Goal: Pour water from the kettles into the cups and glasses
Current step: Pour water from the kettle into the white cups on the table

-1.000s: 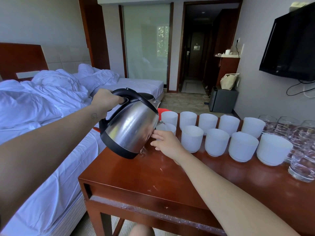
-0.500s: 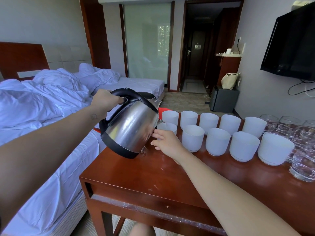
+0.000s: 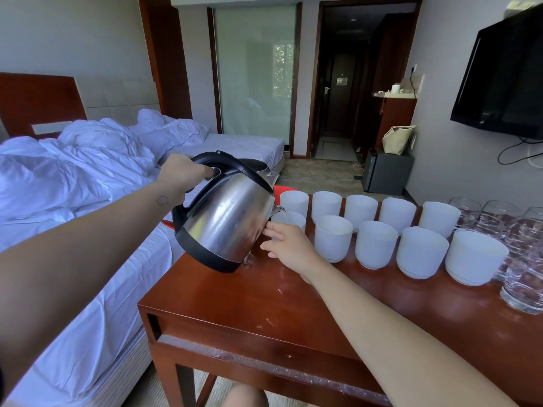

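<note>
1. Left hand: clenched round the black plastic handle at the top of the brushed stainless-steel electric kettle, with the thumb lying along the handle.
2. The kettle was held clear of the reddish-brown wooden table, above its left end. It was tilted to the right, black base raised, and its spout sat just over the rim of the nearest white straight-sided cup. I could not tell whether water was running.
3. Right hand: grasping that cup from the near side, fingers curved against its wall and fingertips just beside the kettle body. The hand covered most of the cup, so how far the fingers wrapped round it was hidden.
4. The cup stood on the table at the left end of the front row. Four more white cups continued that row to the right, and a back row of five white cups stood behind them.
5. A cluster of clear drinking glasses stood at the right end of the table, just beside the last cups.
6. A bed with rumpled white bedding lay to the left of the table, and a black wall-mounted television hung on the right.
</note>
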